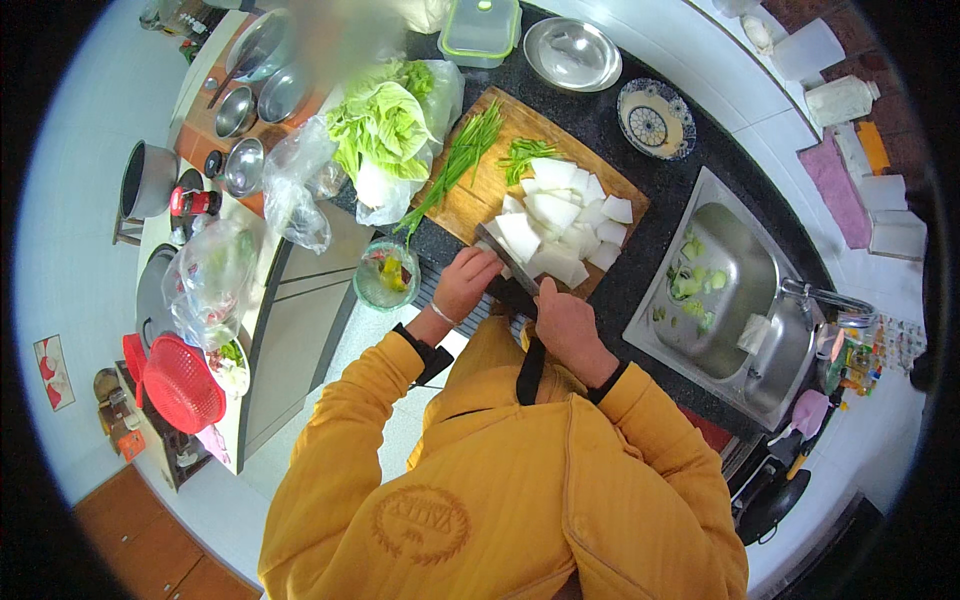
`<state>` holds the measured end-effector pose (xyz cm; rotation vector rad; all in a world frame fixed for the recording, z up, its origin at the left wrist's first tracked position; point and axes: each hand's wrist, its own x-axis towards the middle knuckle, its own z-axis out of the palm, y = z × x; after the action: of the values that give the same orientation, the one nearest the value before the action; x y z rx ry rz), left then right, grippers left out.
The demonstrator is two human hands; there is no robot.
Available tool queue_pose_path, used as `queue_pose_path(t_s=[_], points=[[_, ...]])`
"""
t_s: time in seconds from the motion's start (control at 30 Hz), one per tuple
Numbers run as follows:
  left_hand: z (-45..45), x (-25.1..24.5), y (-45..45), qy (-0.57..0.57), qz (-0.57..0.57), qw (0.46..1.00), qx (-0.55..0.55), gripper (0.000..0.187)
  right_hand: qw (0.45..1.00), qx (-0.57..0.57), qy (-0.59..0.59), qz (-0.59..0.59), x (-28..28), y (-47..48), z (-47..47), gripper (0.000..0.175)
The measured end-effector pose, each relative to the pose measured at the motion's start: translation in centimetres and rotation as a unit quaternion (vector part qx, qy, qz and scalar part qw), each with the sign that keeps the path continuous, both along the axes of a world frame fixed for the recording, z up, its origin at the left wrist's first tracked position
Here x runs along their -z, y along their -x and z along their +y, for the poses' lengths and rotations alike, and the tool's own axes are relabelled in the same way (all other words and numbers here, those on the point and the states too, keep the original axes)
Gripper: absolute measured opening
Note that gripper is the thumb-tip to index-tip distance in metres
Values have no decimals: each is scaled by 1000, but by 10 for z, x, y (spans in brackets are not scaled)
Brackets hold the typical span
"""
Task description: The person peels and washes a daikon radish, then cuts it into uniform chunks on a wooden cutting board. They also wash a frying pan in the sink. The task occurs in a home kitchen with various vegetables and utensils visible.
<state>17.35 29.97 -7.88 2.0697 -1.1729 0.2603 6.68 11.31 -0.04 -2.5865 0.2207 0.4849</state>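
Observation:
My right hand is closed round the handle of a kitchen knife, whose blade lies at the near edge of a wooden cutting board. At the blade's far end, my left hand has its fingers bent close to the board's edge; whether it grips anything cannot be seen. Beyond the blade lies a heap of flat white vegetable pieces. Cut green stalks sit behind them, and a bunch of long thin greens stretches along the board's left part.
Leafy lettuce in a plastic bag stands left of the board. A lined waste bin is beside my left hand. A patterned bowl and a steel bowl stand behind. The steel sink at right holds green scraps.

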Motion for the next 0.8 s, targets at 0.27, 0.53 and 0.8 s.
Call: queue_pose_path(t_s=[0.27,0.53,0.8], points=[[-2,8,2,14,-3,1000,-1,31,999,2,5,-42,-23,8,-14,17],[-2,11,3,27,-4,1000,-5,29,999,-16,7,-41,-46,10,-18,17],[-2,10,2,22,-7,1000,-6,30,999,3,-9,-31,-47,14,-21,19]])
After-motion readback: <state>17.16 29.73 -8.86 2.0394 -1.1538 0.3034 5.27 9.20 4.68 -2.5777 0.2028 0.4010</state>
